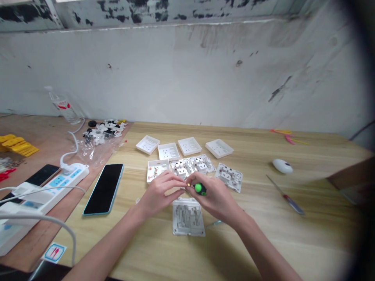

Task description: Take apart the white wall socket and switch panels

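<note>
The right hand (212, 195) is curled closed around the tool (200, 189), which sits in its grip just above the table's middle: stubby, black, with a bright green rounded end facing the camera. A small orange-gold bit (188, 185) shows at its fingertips; which hand pinches it I cannot tell. At nine o'clock from the tool, the left hand (162, 190) has its fingers stretched together, thumb a little apart below, tips close to the right hand's; whether it has hold of anything I cannot tell.

At seven o'clock lies the plate (188, 222), pale grey, squarish, its surface crossed by raised ribs. Sockets with silvery metal parts lie at eleven (181, 167), twelve (202, 162) and between two and three (229, 177). A white box (150, 171) holding copper-coloured bits is at ten, a phone (103, 190) at nine, a screwdriver (288, 198) at three.
</note>
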The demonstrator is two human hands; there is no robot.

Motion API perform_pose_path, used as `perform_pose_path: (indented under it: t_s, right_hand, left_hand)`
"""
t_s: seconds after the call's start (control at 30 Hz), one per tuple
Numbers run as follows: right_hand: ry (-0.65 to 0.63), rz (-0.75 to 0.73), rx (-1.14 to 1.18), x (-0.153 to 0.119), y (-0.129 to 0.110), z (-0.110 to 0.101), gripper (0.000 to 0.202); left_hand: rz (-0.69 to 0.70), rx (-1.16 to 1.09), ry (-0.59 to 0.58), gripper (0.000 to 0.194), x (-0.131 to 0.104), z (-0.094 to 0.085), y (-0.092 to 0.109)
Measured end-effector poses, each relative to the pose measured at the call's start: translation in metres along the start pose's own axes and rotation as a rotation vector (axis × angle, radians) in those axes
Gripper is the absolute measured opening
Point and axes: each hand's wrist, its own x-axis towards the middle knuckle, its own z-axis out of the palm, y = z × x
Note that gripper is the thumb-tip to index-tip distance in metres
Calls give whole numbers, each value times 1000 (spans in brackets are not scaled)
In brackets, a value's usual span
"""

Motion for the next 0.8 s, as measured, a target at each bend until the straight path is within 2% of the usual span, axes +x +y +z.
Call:
perform_pose_path:
  t_s: [0.13,0.23,0.33,0.43,0.6,0.8]
  right_hand:
    - [19,-48,-25,-4,5,2,7]
    - [88,-81,-44,-4,7,5,7]
    - [148,-118,-52,-4,6,8,11]
    - [178,-167,-49,-3,6,10,12]
    - [188,-229,-61,-3,7,11,9]
    - [175,-255,-177,-3,8,13,14]
  left_hand:
    - [15,-45,35,14,0,3,1]
    - [-159,-206,55,13,0,3,3]
    - [-370,-477,13,13,2,3,3]
    - [-445,-648,-23,14,3,3,0]
    - [-548,-715,-31,15,4,2,-1]
    - [-591,-719,-7,13,2,4,-1]
